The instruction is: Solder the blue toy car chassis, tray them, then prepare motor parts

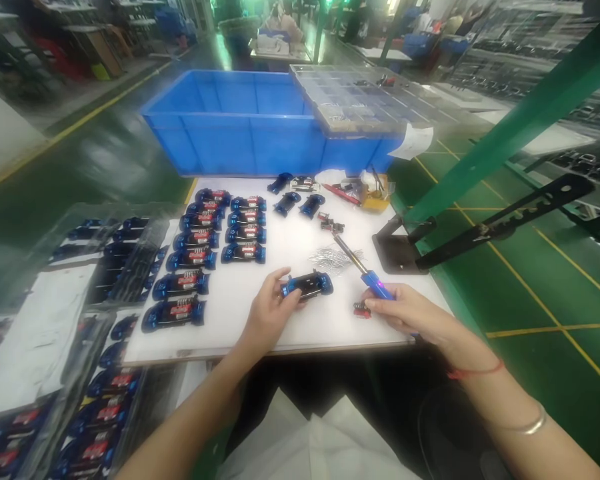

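Note:
My left hand (273,303) is closed around one end of a blue and black toy car body (307,285), just above the white tabletop. My right hand (405,308) grips a soldering iron (379,285) by its blue handle, where a small purple light glows. The iron's metal shaft points away to the upper left. At the thumb and fingertips of that same hand is a small red and black part (363,309); whether it is pinched or only touched, I cannot tell. Beyond the car body lies a heap of thin silvery wire pieces (333,259).
Rows of blue cars with red parts (190,257) fill the table's left side. Loose car bodies (287,204), a red pen (343,194) and a yellow box (376,199) lie at the back. A blue crate (230,140) stands behind; a black metal bracket (480,233) is right.

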Demonstrator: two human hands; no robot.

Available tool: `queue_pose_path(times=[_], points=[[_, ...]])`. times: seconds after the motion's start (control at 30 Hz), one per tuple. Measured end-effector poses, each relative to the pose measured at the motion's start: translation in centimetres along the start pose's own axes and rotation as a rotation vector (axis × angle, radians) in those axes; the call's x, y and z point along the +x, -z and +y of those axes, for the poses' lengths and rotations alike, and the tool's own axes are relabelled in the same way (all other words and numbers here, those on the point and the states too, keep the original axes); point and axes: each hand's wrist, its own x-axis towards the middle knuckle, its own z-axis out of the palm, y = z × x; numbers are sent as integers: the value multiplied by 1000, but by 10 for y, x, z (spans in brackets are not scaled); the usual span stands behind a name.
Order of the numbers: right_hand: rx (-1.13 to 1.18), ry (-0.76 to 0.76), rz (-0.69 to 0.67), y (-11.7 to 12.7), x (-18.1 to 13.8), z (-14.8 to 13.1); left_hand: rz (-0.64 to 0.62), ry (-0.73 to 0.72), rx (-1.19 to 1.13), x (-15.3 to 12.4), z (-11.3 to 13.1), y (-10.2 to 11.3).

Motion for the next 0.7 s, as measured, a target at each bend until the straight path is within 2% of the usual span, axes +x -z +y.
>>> queue_pose_path(times=[0.13, 0.3, 0.37, 0.53, 0.7], points=[[-86, 29, 224, 5, 1, 13, 16, 11, -1, 0, 2, -1], [-242, 241, 582, 16, -7, 16, 21, 6, 1, 3, 4, -2], [-261, 290, 606, 15, -13, 20, 17, 20, 5, 4, 4, -3], [-347, 428, 506, 1, -16, 34, -10, 37, 34, 2, 3, -9], [-417, 518, 509, -5, -12, 39, -64, -1, 123, -3, -3, -11]])
